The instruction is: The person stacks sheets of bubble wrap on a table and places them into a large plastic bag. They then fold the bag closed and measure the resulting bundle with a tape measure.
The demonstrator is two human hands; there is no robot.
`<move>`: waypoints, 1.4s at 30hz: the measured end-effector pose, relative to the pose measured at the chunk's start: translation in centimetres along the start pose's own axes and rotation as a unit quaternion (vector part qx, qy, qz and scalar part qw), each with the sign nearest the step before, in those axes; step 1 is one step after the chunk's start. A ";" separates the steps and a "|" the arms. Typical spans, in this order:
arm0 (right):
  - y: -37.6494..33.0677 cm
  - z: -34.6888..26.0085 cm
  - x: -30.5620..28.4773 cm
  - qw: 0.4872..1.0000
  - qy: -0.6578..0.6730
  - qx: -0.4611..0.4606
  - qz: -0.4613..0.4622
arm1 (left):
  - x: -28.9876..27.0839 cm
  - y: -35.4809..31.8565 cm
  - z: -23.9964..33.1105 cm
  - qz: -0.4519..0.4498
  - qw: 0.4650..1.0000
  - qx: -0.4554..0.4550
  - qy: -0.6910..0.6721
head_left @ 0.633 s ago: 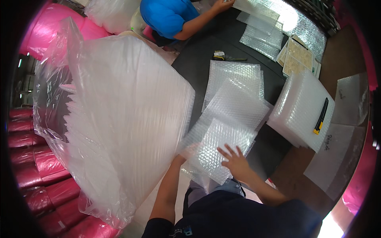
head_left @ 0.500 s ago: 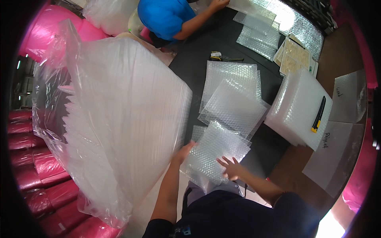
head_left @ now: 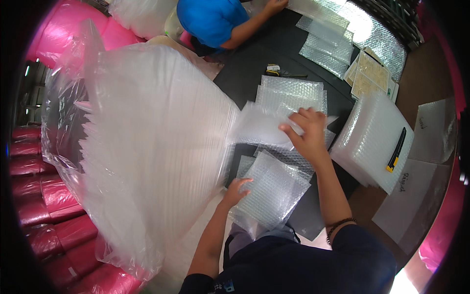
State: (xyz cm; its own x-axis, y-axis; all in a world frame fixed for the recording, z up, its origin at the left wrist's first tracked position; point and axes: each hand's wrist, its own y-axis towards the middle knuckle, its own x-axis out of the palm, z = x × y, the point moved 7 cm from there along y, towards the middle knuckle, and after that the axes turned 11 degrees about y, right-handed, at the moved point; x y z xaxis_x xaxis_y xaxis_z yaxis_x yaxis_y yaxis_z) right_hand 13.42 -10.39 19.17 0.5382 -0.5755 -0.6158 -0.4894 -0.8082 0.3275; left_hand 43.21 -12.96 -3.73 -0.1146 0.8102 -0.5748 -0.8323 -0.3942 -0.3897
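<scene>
At the lower centre of the frame, the left hand point(head_left: 237, 190) rests at the left edge of a loose pile of clear bubble-wrap pouches point(head_left: 276, 188), thumb and forefinger pointing inward over the top one; whether it pinches that edge I cannot tell. Above it, near the middle of the frame, the right hand point(head_left: 308, 128) is closed, thumb against fingers, on a raised bubble-wrap sheet point(head_left: 259, 126) (blurred, so its far corners are hard to read). That sheet stretches leftward from the grip, its long axis running roughly across the frame, and its left end comes up to the tall bagged stack point(head_left: 161, 122), though contact there is unclear. The right hand is the nearer one to the sheet; the lower pile lies below and left of that hand, while flat bubble-wrap pieces point(head_left: 291, 90) lie just above it in the frame. All this sits over a dark tabletop point(head_left: 240, 68). At right, a thick bubble-wrap block point(head_left: 367, 132) carries a black-and-yellow cutter point(head_left: 397, 150). Farther up are a tape measure point(head_left: 273, 69) and a clipboard point(head_left: 371, 73); a co-worker in a blue shirt point(head_left: 208, 22) sits at the top, and pink wrapped bundles point(head_left: 63, 206) fill the left side.
</scene>
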 end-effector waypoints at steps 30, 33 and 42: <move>-10.2 -8.1 4.3 0.997 0.015 0.063 0.035 | 2.7 -1.4 -6.3 -0.008 0.979 -0.074 -0.189; -20.7 -6.8 7.5 0.988 0.071 0.030 -0.133 | 3.5 -1.9 -7.7 -0.066 0.909 -0.205 -0.357; -24.9 6.7 10.5 0.795 0.239 0.424 -0.362 | -0.8 -0.6 -1.1 -0.075 0.993 -0.085 -0.042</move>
State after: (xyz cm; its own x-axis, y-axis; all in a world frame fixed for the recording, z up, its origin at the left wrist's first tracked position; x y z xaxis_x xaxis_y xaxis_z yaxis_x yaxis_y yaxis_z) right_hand 26.64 4.54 -0.20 0.9896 -0.1428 -0.0140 -0.1098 -0.6909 -0.7146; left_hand 44.43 -13.85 -3.81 -0.0472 0.8955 -0.4425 -0.7407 -0.3285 -0.5860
